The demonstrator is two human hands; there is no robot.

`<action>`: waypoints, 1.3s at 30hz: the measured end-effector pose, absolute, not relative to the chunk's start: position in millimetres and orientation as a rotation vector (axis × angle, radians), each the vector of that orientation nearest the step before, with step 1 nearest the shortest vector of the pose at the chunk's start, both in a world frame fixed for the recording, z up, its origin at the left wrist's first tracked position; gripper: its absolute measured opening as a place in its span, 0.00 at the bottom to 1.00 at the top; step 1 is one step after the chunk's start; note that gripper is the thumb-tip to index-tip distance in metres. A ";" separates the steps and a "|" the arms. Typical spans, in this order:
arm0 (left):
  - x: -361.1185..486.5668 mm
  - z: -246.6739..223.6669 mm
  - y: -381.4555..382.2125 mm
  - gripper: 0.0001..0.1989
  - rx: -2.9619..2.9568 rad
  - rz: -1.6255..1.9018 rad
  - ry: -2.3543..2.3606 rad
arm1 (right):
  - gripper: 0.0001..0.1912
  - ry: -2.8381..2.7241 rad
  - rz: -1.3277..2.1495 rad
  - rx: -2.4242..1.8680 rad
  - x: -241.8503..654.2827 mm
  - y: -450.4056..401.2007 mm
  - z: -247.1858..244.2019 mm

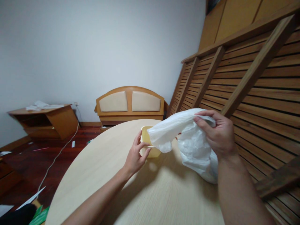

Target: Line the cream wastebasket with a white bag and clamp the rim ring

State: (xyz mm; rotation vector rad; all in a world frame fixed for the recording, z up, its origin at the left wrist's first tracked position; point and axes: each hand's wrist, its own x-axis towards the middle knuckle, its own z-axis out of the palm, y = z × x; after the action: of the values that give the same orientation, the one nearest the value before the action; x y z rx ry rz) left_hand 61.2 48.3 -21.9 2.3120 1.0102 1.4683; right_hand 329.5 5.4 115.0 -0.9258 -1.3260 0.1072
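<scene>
A small pale yellow plastic bin [154, 153] stands on the round wooden table [168, 193]. My left hand [138, 153] grips its left side, with fingers at the rim and the thumb against the outer wall. In my right hand [217, 131], pinched between thumb and fingers, is a white plastic bag [197, 147]. One end of the bag drapes over the right part of the bin's rim, covering it. The rest of the bag hangs crumpled below my right hand, above the table.
A slatted wooden bed frame [262, 93] leans along the right. Behind the table stands a headboard [129, 100] against the wall. To the left are a low cabinet [61, 122] with papers and a white cable [56, 159] on the dark red floor.
</scene>
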 end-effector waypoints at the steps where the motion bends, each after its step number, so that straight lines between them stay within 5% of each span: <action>1: 64.6 -21.7 44.5 0.06 2.323 1.470 0.981 | 0.11 -1.309 0.098 -0.919 329.8 4.5 116.0; 29: 86.0 -25.5 28.4 0.02 2.227 1.497 1.018 | 0.20 -1.952 0.172 -1.192 348.0 0.2 112.0; 39: 85.0 -16.1 19.7 0.03 2.392 1.392 0.903 | 0.14 -2.079 0.174 -1.301 302.9 20.1 88.5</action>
State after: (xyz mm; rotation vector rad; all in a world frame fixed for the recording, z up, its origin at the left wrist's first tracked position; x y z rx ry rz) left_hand 85.0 19.7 -16.1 2.3919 0.9033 1.3920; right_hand 302.9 20.1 88.5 -1.3006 -2.0791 0.1742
